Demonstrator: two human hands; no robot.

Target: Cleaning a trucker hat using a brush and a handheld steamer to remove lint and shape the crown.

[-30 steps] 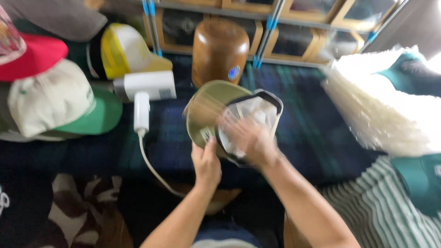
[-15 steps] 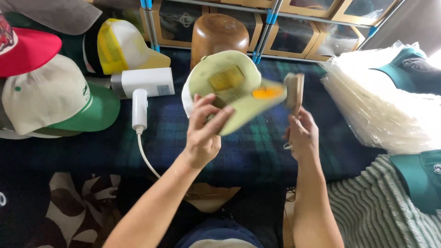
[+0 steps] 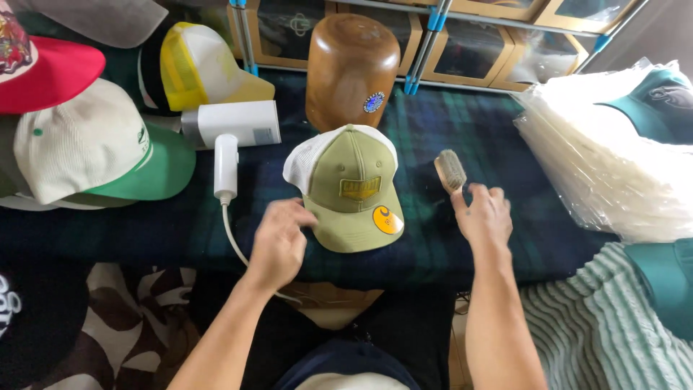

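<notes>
An olive-green cap (image 3: 352,189) with a white mesh back and a round orange sticker on its brim sits upright on the dark plaid cloth (image 3: 462,245). My left hand (image 3: 280,242) hovers at the brim's left edge with loose, empty fingers. A small wooden bristle brush (image 3: 450,171) lies on the cloth to the cap's right. My right hand (image 3: 484,215) is just below the brush, fingers spread, its fingertips at the brush's near end.
A brown wooden hat block (image 3: 351,68) stands behind the cap. A white handheld steamer (image 3: 229,137) with a cord lies at left, beside a green-brimmed cap (image 3: 94,152), a yellow cap (image 3: 195,72) and a red cap (image 3: 43,68). A stack of clear plastic bags (image 3: 606,166) sits at right.
My left hand has set the olive cap down on the cloth and let go. My right hand has laid the brush down beside it.
</notes>
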